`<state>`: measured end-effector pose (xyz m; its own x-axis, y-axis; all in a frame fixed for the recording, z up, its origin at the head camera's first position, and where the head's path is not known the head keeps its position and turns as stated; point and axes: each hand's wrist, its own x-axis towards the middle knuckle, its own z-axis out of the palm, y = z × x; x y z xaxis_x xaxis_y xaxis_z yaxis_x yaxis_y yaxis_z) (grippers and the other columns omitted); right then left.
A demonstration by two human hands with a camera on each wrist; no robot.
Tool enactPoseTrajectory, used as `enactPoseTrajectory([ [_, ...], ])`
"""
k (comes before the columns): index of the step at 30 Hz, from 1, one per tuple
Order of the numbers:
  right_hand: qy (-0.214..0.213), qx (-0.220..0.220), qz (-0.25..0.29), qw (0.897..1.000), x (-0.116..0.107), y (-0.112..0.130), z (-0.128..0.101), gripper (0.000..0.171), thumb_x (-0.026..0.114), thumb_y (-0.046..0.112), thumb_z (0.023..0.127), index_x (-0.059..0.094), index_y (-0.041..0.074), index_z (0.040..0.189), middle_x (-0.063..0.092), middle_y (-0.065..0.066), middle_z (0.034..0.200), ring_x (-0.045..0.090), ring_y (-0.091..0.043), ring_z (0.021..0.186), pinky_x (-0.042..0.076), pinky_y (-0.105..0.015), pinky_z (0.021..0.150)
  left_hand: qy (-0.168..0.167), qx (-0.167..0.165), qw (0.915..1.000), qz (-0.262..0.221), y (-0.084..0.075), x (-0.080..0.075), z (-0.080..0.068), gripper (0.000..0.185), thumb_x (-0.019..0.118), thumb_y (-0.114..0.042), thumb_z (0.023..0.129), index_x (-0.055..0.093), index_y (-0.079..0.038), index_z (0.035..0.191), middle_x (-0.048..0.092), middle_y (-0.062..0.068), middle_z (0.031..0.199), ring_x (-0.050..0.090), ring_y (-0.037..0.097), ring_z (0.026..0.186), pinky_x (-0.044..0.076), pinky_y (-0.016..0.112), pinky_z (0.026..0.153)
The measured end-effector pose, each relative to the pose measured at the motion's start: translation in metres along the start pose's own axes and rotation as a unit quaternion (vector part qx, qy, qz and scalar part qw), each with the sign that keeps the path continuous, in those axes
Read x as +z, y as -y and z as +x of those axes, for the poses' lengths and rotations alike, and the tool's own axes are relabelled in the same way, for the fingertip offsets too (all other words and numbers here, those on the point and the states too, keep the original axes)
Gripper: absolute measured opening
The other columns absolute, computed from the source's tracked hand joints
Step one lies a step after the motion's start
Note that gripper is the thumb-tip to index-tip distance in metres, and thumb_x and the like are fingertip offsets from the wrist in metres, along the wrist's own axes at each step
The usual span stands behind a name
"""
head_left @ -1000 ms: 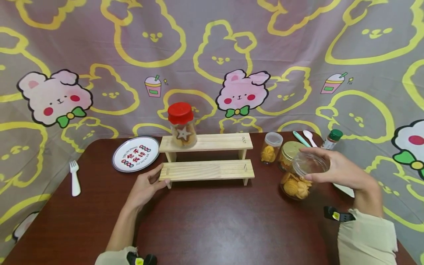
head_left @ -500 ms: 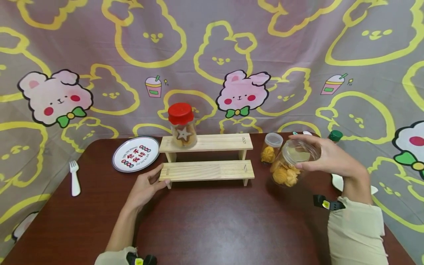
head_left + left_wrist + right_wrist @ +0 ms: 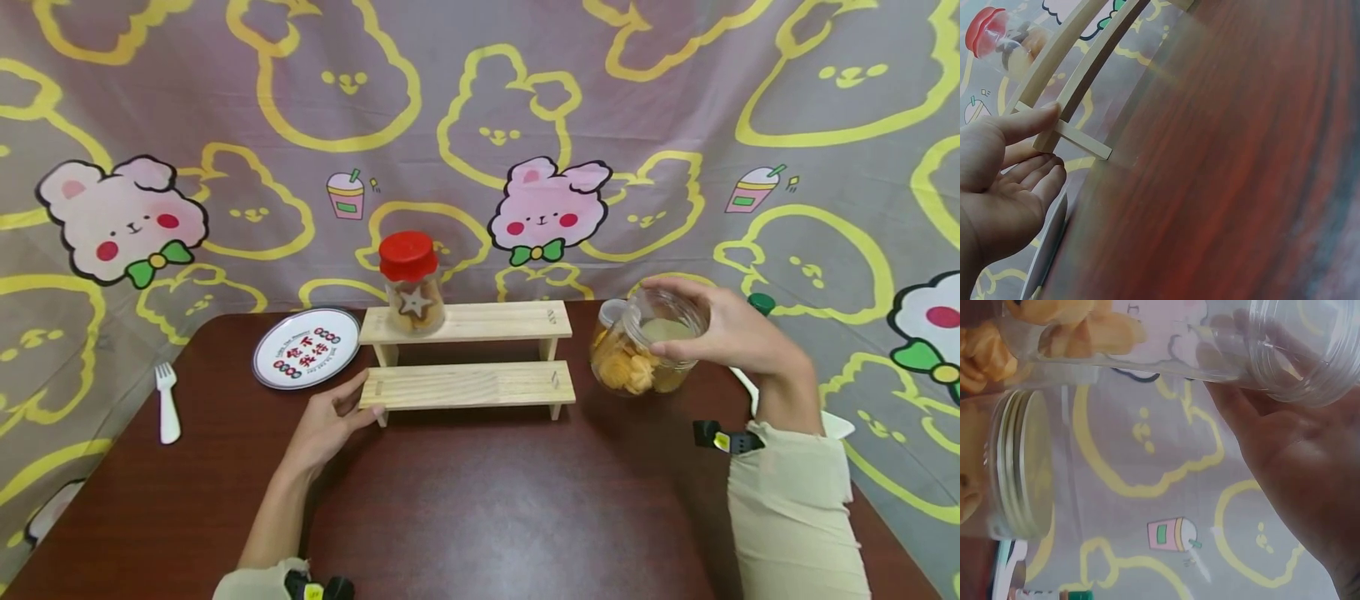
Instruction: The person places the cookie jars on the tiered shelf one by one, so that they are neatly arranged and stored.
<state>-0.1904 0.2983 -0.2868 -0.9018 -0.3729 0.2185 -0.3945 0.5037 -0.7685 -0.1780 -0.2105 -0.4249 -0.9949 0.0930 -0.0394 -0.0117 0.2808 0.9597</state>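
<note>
Right hand (image 3: 723, 333) is grasping the clear plastic cookie jar (image 3: 637, 350) by its top, aloft near the bench's back-right corner; likely light, smooth, slippery. Left hand (image 3: 326, 421), relaxed, is touching the two-tier wooden shelf (image 3: 468, 383).

My left hand (image 3: 330, 425) lies low at near left, forearm running from the near edge up and to the right, bare below a rolled pale sleeve. Fingers mostly straight and relaxed, thumb (image 3: 1025, 122) stretched forward with its tip pressing, other fingers loosely together under it, palm turned inward. My right hand (image 3: 720, 333) is raised at far right, forearm angled up from the near right in a pale sleeve, dark strap at the wrist. Fingers curl round from above and thumb wraps the near side, in a firm grip, palm (image 3: 1310, 481) facing left.
</note>
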Motion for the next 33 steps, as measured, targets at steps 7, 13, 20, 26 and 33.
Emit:
enactPoseTrajectory([
  [7, -0.006, 0.004, -0.020, 1.000, 0.000, 0.013, 0.018, 0.075, 0.086, 0.008, 0.080, 0.053, 0.014, 0.146, 0.056, -0.005, 0.136, 0.052, -0.019, 0.119, 0.047, -0.018, 0.091, -0.010, -0.008, 0.9997, -0.023, 0.002, 0.000, 0.001, 0.072, 0.079, -0.012, 0.090, 0.044, -0.001, 0.151, 0.041, 0.012, 0.155, 0.036, 0.027, 0.143, 0.041, 0.020, 0.103],
  [13, 0.000, -0.014, -0.030, 0.999, -0.001, 0.021, 0.034, 0.072, 0.086, 0.007, 0.079, 0.055, 0.011, 0.144, 0.062, -0.008, 0.125, 0.057, -0.025, 0.110, 0.050, -0.020, 0.086, -0.009, -0.004, 0.9995, -0.030, 0.002, -0.001, 0.000, 0.070, 0.078, -0.010, 0.090, 0.045, 0.000, 0.150, 0.041, 0.013, 0.154, 0.037, 0.026, 0.142, 0.042, 0.019, 0.103],
  [20, 0.006, -0.030, -0.043, 0.999, 0.003, 0.029, 0.051, 0.074, 0.087, 0.010, 0.079, 0.055, 0.011, 0.145, 0.062, -0.008, 0.129, 0.057, -0.019, 0.110, 0.050, -0.019, 0.084, -0.011, -0.005, 0.9995, -0.029, 0.003, -0.002, 0.001, 0.068, 0.078, -0.009, 0.090, 0.046, 0.001, 0.149, 0.043, 0.013, 0.153, 0.039, 0.025, 0.141, 0.043, 0.016, 0.101],
  [26, 0.015, -0.021, -0.040, 0.999, 0.012, 0.029, 0.066, 0.075, 0.087, 0.015, 0.079, 0.053, 0.009, 0.146, 0.059, -0.012, 0.134, 0.054, -0.023, 0.114, 0.049, -0.020, 0.085, -0.012, -0.006, 0.9997, -0.019, 0.005, -0.001, 0.002, 0.068, 0.079, -0.011, 0.090, 0.047, -0.001, 0.150, 0.044, 0.010, 0.153, 0.039, 0.025, 0.141, 0.042, 0.015, 0.100],
  [33, 0.019, -0.020, -0.021, 0.999, 0.023, 0.022, 0.080, 0.079, 0.085, 0.015, 0.082, 0.048, 0.005, 0.150, 0.056, -0.011, 0.142, 0.052, -0.023, 0.125, 0.047, -0.036, 0.102, -0.011, -0.007, 0.9997, -0.019, 0.005, -0.002, 0.002, 0.068, 0.078, -0.010, 0.090, 0.047, -0.001, 0.149, 0.044, 0.011, 0.153, 0.039, 0.025, 0.141, 0.043, 0.015, 0.098],
])
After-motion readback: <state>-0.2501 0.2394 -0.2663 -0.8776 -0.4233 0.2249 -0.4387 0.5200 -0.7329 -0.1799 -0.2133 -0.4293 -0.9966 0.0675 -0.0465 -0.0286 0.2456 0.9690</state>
